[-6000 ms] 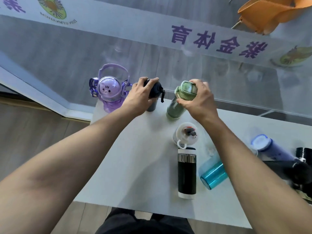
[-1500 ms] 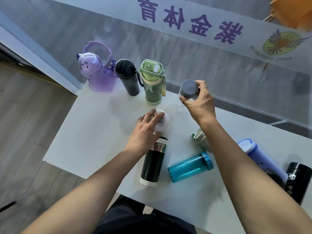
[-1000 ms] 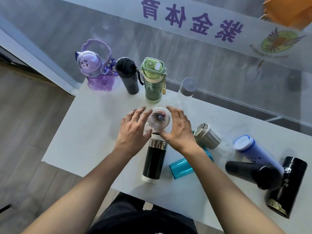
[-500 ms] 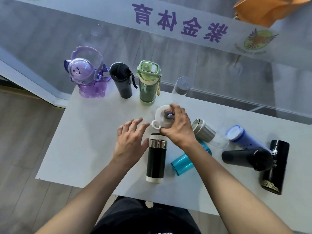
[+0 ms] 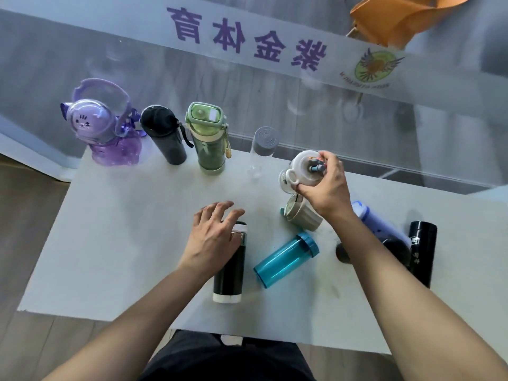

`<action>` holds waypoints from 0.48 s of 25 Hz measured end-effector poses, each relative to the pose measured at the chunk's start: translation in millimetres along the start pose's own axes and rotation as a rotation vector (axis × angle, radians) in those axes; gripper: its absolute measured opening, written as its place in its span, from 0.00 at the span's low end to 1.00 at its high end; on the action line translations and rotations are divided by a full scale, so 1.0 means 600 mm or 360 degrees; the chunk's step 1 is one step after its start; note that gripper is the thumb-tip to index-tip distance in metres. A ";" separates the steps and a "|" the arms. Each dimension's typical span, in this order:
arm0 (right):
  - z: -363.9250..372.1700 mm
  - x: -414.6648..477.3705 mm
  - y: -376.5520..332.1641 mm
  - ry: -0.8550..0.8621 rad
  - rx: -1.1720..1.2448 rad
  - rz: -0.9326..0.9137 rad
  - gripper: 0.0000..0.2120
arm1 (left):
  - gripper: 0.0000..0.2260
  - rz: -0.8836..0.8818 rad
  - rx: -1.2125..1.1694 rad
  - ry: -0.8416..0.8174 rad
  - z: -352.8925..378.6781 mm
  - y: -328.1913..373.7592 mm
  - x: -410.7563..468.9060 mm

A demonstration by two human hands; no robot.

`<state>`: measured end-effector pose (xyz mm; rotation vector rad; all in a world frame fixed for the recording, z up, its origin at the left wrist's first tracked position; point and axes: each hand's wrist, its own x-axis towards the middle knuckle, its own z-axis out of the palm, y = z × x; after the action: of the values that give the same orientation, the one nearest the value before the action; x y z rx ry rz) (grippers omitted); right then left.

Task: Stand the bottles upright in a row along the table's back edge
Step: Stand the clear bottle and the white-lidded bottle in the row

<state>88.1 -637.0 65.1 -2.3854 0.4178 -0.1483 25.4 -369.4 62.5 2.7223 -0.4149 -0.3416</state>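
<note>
White bottle [image 5: 301, 171] seemingly upright, lid upward

arms: bare, sleeveless | lap: dark trousers [image 5: 225, 358] (partly visible)

Along the far edge of the white table [image 5: 115, 243] I see four bottles standing upright: a purple cat-faced bottle [image 5: 105, 130] at far left, then a black bottle [image 5: 165, 136], a green bottle [image 5: 207, 138] and a clear bottle with a grey cap [image 5: 262, 149]. My right hand [image 5: 327, 185] grips a white-lidded bottle [image 5: 301, 171] just right of the clear one. My left hand [image 5: 215, 235] rests spread over the top of a black flask [image 5: 230, 270] lying near me. A teal bottle [image 5: 286, 259], a beige-capped bottle [image 5: 301, 215], a blue bottle [image 5: 379, 224] and a black tumbler [image 5: 422, 251] lie to the right.
</note>
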 end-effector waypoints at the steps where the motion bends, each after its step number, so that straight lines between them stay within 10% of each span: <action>1: 0.006 0.013 0.009 -0.0047 0.0001 0.0019 0.42 | 0.20 -0.0031 0.0016 0.0001 0.005 0.006 -0.001; 12: 0.034 0.068 0.075 -0.0049 0.0031 0.0023 0.40 | 0.17 -0.0156 0.0093 0.0053 0.046 0.068 -0.005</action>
<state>119.2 -669.9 19.9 -2.3621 0.4171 -0.1087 5.1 -413.6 53.7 2.8075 -0.2872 -0.3142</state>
